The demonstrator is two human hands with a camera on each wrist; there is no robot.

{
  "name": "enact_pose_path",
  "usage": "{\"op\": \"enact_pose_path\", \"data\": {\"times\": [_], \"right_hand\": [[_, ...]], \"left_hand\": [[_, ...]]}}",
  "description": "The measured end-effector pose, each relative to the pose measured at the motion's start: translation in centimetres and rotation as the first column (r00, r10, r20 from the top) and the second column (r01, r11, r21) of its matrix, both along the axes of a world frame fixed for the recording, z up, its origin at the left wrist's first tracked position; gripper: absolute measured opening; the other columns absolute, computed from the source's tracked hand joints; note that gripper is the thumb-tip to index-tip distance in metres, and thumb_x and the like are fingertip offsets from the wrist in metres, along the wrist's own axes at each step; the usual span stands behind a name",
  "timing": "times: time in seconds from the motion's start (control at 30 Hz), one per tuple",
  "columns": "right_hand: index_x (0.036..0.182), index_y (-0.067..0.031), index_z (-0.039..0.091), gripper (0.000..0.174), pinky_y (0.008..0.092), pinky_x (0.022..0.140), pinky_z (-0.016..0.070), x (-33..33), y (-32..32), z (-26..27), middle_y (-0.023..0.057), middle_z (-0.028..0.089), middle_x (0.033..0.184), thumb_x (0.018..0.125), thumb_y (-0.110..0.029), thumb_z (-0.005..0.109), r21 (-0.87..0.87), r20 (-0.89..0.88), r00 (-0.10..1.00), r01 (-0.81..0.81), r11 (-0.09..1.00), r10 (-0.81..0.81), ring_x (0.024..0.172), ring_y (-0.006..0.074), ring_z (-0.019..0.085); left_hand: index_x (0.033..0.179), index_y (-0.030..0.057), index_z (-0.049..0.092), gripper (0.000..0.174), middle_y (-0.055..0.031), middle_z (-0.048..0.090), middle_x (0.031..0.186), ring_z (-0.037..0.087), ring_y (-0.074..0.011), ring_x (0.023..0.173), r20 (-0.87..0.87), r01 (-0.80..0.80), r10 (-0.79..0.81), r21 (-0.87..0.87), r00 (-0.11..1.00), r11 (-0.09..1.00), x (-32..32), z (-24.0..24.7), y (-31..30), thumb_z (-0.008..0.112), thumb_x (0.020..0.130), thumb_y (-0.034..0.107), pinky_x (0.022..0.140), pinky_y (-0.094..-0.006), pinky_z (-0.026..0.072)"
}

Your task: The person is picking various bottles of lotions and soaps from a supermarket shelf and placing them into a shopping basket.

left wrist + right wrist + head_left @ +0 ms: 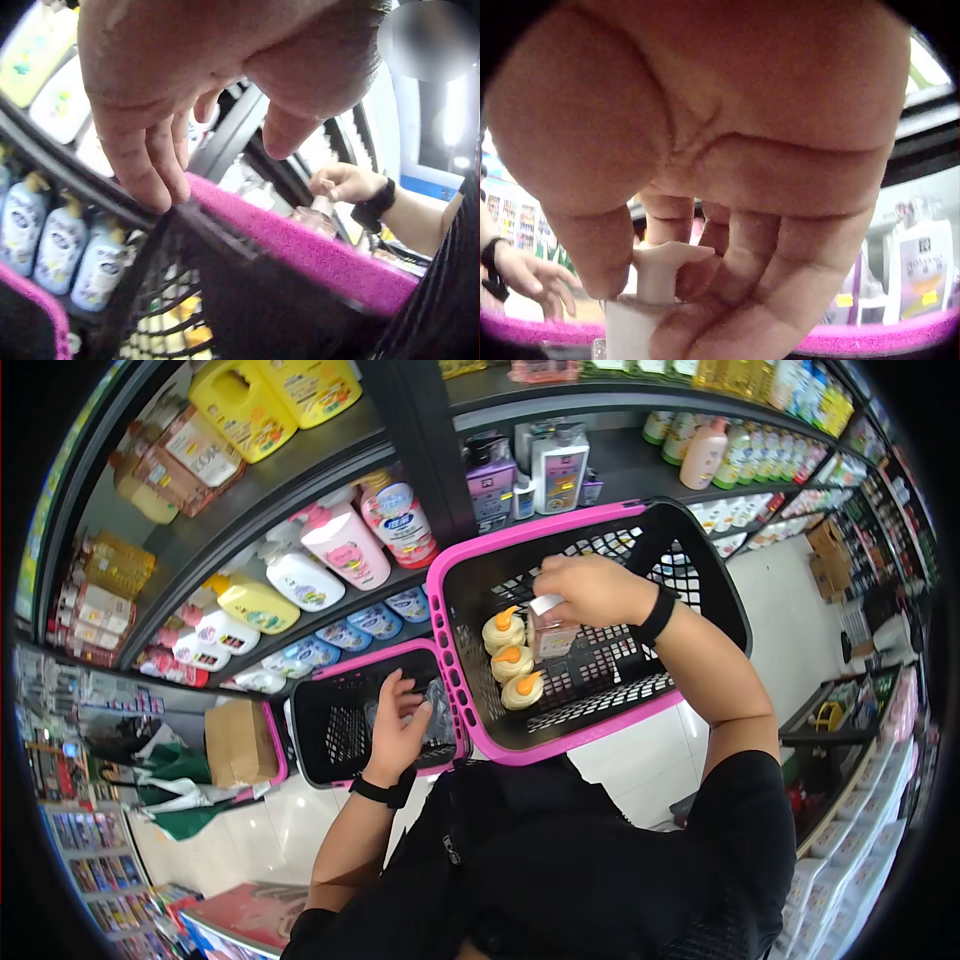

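My right hand (590,592) is over a large black basket with a pink rim (590,732). Its thumb and fingers grip the white pump top (656,274) of a clear, pinkish pump bottle (552,635). The bottle is upright inside the basket, beside three cream pump bottles with orange nozzles (512,662). My left hand (398,725) hovers above a smaller black basket with a pink rim (380,657), fingers relaxed and holding nothing. In the left wrist view, its fingertips overlap the pink rim of a basket.
Shelves ahead carry yellow jugs (245,410), a pink pump bottle (345,545) and blue pump bottles (60,251). A dark plastic bag (438,715) lies in the smaller basket. At left stand a cardboard box (240,743) and green-and-white cloth (180,785).
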State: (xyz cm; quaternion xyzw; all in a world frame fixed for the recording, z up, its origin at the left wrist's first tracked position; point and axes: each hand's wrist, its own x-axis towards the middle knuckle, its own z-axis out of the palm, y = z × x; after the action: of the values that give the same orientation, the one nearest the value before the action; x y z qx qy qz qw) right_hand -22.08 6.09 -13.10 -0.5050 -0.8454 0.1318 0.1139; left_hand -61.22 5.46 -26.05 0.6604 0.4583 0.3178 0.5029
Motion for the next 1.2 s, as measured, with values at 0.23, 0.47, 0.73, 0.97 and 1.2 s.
{"op": "enact_pose_path", "data": {"times": [0.23, 0.47, 0.73, 0.97, 1.2], "right_hand": [[0.107, -0.0096, 0.071, 0.032, 0.0469, 0.084, 0.0551, 3.7, 4.7, -19.4, 0.0153, 0.062, 0.110, 0.084, -0.032, 0.075, -0.241, 0.264, 0.956, 0.193, 0.951, -0.128, 0.098, 0.0372, 0.067], [0.123, -0.0157, 0.068, 0.034, 0.0470, 0.093, 0.0544, 3.0, 6.1, -28.6, 0.0170, 0.059, 0.122, 0.088, -0.016, 0.069, -0.317, 0.266, 0.915, 0.381, 0.868, -0.305, 0.111, 0.0381, 0.064], [0.114, -0.0127, 0.068, 0.025, 0.0502, 0.088, 0.0552, 1.2, 7.2, -31.6, 0.0187, 0.058, 0.119, 0.090, -0.012, 0.064, -0.225, 0.211, 0.898, 0.428, 0.875, -0.385, 0.107, 0.0411, 0.065], [0.114, -0.0122, 0.068, 0.030, 0.0487, 0.088, 0.0557, 1.0, 6.4, -31.9, 0.0181, 0.056, 0.125, 0.086, -0.005, 0.063, -0.185, 0.130, 0.882, 0.470, 0.863, -0.453, 0.108, 0.0427, 0.064], [0.134, -0.0102, 0.052, 0.056, 0.0495, 0.097, 0.0516, 0.2, 5.7, -28.4, 0.0239, 0.050, 0.138, 0.082, -0.011, 0.072, -0.205, 0.126, 0.845, 0.534, 0.820, -0.519, 0.118, 0.0460, 0.058]], "left_hand": [[0.134, -0.0039, 0.056, 0.068, -0.0295, 0.064, 0.126, 0.060, -0.0427, 0.122, -0.772, -0.217, -0.141, -0.341, 0.620, 0.915, -17.7, -18.6, -10.7, 0.072, 0.087, 0.043, 0.103, -0.0445, 0.0485], [0.133, -0.0018, 0.057, 0.059, -0.0253, 0.066, 0.116, 0.066, -0.0358, 0.111, -0.803, -0.576, -0.291, -0.582, 0.521, 0.574, -29.2, -17.2, -28.2, 0.069, 0.090, 0.036, 0.091, -0.0425, 0.0543], [0.128, -0.0014, 0.059, 0.050, -0.0198, 0.070, 0.092, 0.071, -0.0295, 0.092, -0.691, -0.570, -0.041, -0.628, 0.722, 0.530, -25.8, -19.2, -32.8, 0.064, 0.092, 0.033, 0.076, -0.0388, 0.0571], [0.130, -0.0033, 0.059, 0.062, -0.0223, 0.073, 0.105, 0.070, -0.0339, 0.104, -0.703, -0.649, 0.156, -0.515, 0.693, 0.561, -22.4, -17.6, -24.1, 0.069, 0.088, 0.040, 0.093, -0.0408, 0.0538], [0.130, -0.0029, 0.062, 0.066, -0.0265, 0.065, 0.127, 0.060, -0.0382, 0.124, -0.734, -0.569, 0.002, -0.525, 0.679, 0.633, -24.3, -18.0, -20.1, 0.066, 0.087, 0.047, 0.106, -0.0424, 0.0469]]}}
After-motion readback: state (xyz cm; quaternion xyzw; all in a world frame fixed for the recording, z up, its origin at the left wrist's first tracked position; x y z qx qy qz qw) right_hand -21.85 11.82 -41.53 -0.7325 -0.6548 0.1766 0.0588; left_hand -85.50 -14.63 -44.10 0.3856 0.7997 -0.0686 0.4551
